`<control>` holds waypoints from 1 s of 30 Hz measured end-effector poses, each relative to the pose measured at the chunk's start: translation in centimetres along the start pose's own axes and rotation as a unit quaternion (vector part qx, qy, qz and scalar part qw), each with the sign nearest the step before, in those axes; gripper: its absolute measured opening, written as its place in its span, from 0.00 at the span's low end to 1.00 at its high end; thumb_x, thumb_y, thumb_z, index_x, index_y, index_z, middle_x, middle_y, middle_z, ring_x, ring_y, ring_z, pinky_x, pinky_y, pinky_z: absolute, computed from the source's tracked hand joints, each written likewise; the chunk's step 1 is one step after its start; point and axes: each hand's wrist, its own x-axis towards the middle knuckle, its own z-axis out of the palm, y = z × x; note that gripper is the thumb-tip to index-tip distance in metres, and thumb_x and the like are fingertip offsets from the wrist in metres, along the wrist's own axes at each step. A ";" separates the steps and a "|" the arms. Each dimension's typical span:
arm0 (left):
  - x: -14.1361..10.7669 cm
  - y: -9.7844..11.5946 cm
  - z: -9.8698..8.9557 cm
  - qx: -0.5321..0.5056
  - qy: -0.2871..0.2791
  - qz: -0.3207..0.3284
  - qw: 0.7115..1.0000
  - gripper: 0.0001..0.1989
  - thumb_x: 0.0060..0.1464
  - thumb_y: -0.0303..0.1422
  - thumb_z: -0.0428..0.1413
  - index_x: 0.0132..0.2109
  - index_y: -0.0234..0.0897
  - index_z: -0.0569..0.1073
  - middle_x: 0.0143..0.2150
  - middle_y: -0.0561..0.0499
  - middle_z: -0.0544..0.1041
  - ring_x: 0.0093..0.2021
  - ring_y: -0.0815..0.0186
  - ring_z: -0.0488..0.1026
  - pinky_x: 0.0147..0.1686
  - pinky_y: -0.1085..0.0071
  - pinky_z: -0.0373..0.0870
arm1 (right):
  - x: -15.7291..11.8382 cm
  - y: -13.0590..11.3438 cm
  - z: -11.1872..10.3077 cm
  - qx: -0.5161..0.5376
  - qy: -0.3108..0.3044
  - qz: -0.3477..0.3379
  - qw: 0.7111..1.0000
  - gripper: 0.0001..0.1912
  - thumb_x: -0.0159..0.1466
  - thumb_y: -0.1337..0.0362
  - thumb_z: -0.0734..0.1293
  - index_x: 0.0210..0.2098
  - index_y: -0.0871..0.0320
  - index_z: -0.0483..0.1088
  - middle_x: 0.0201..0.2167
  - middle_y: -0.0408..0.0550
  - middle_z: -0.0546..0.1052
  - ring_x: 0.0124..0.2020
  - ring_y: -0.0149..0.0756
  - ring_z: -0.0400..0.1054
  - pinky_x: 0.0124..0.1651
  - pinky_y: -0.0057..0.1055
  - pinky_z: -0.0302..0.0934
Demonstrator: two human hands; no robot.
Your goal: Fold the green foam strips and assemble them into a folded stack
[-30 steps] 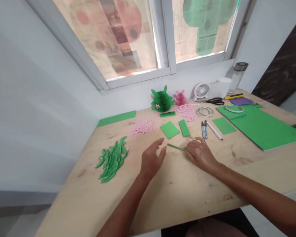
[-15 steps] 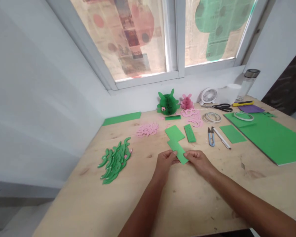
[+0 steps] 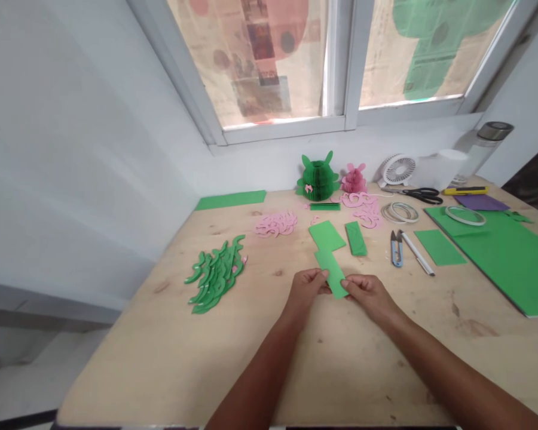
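Observation:
Between my hands is a small rectangular piece of green paper (image 3: 332, 272), tilted over the wooden table. My left hand (image 3: 308, 288) pinches its left edge, thumb on top. On the opposite edge, near the lower corner, my right hand (image 3: 366, 292) grips it the same way. Just beyond lies a wider green paper piece (image 3: 326, 235), partly overlapped in view by the held one. A narrow green strip (image 3: 355, 239) with faint drawn outlines rests to its right. Blue-handled thread snips (image 3: 397, 249) and a white pen-like tool (image 3: 418, 253) lie farther right.
Green cut-outs (image 3: 217, 275) are heaped at left, pink cut-outs (image 3: 277, 224) behind them. A green honeycomb paper figure (image 3: 318, 179) and a smaller pink one (image 3: 354, 178) stand by the wall. Tape rolls (image 3: 400, 212), black scissors (image 3: 419, 194), a fan (image 3: 399, 170) and green sheets (image 3: 506, 263) occupy the right.
The camera view has turned a little left and down, so the scene sits farther right. Both hands keep hold of the green paper, which looks almost unchanged in pose.

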 end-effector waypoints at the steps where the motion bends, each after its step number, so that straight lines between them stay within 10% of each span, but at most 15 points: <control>1: 0.0 0.0 0.0 0.002 -0.001 0.001 1.000 0.17 0.42 0.43 0.60 0.28 0.31 0.76 0.25 0.46 0.77 0.27 0.64 0.74 0.36 0.66 0.70 | 0.0 0.1 0.0 -0.003 0.000 0.000 1.000 0.19 0.55 0.49 0.63 0.22 0.60 0.68 0.17 0.40 0.63 0.20 0.27 0.55 0.25 0.26 0.50; 15: -0.2 0.5 0.1 -0.007 0.071 0.030 0.997 0.16 0.40 0.43 0.61 0.24 0.32 0.73 0.21 0.49 0.74 0.22 0.67 0.70 0.26 0.70 0.70 | -0.3 0.4 0.1 -0.042 -0.017 -0.018 0.999 0.20 0.56 0.48 0.62 0.22 0.59 0.66 0.16 0.38 0.59 0.19 0.27 0.49 0.23 0.26 0.44; 30: -0.9 -0.1 0.3 0.110 -0.048 0.023 0.993 0.17 0.43 0.45 0.58 0.21 0.34 0.71 0.17 0.52 0.71 0.18 0.69 0.68 0.23 0.73 0.66 | -0.5 -0.5 0.2 0.080 0.057 -0.026 0.995 0.18 0.51 0.50 0.69 0.23 0.59 0.67 0.20 0.41 0.67 0.23 0.30 0.60 0.28 0.27 0.55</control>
